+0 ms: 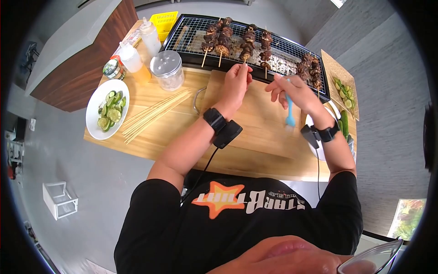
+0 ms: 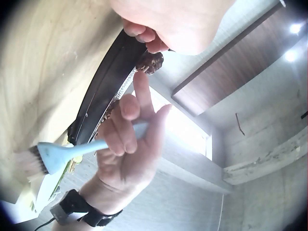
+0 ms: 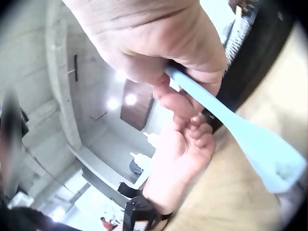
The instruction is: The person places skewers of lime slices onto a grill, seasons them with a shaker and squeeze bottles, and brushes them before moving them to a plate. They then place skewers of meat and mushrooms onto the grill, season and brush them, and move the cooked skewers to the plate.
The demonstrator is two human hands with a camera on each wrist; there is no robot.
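Observation:
In the head view my left hand (image 1: 234,89) pinches the lower end of a meat skewer (image 1: 247,42) that lies on the grill (image 1: 189,39). My right hand (image 1: 296,93) holds a light blue brush (image 1: 290,109) by its handle, bristles down over the wooden board (image 1: 262,123). The left wrist view shows the right hand (image 2: 127,139) with fingers curled round the handle of the brush (image 2: 62,155). From the right wrist, the brush (image 3: 231,120) extends out of my right hand (image 3: 159,43), with my left hand (image 3: 178,149) beyond it, its fingers curled.
More meat skewers (image 1: 210,36) lie on the grill. Left of the board are bare sticks (image 1: 157,114), a glass jar (image 1: 168,73), squeeze bottles (image 1: 132,61) and a white bowl (image 1: 94,109) of cucumber slices. Cucumbers (image 1: 344,122) stand at the right, beside the right wrist.

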